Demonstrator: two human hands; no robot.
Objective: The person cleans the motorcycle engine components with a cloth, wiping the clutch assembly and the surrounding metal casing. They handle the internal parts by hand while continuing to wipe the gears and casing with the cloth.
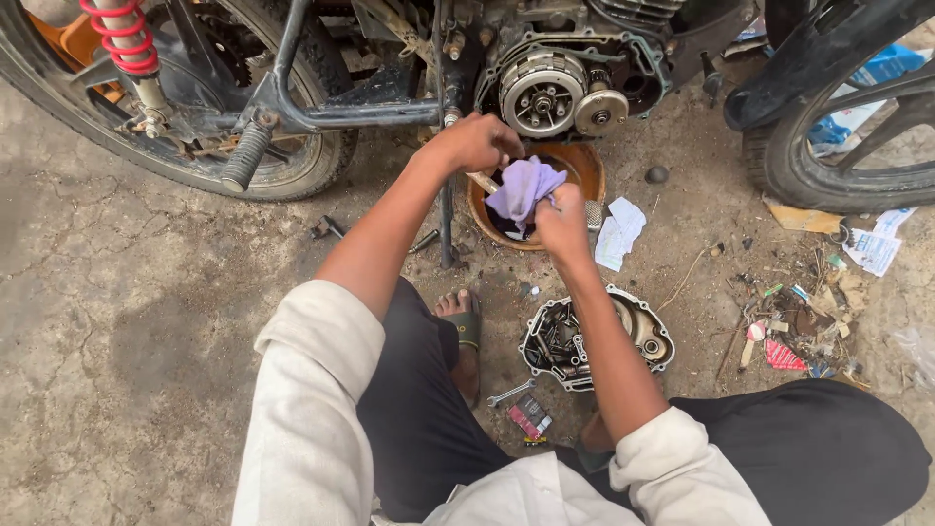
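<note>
Motorcycle frame and engine fill the top of the frame, the side cover already off so the round silver clutch assembly stands bare. That removed grey metal engine cover lies on the cracked concrete floor at lower centre, its hollow holding what look like loose bolts. Below the engine sits a round orange drain pan with dark liquid inside.

Over the pan, in the upper middle, both hands work a crumpled lilac cloth. The right hand has its fingers closed on the cloth's lower edge; the left hand is curled shut around a pale slim part or tool that the cloth partly wraps, though what it is cannot be told. Judging by this, stripping is done and wiping is in hand; the cover is not yet refitted.

Around it: a black spoked rear wheel at upper left, a second tyre at upper right, white paper scraps, a litter heap at right, a small silver spanner and a red-and-black packet near the sandalled foot.
</note>
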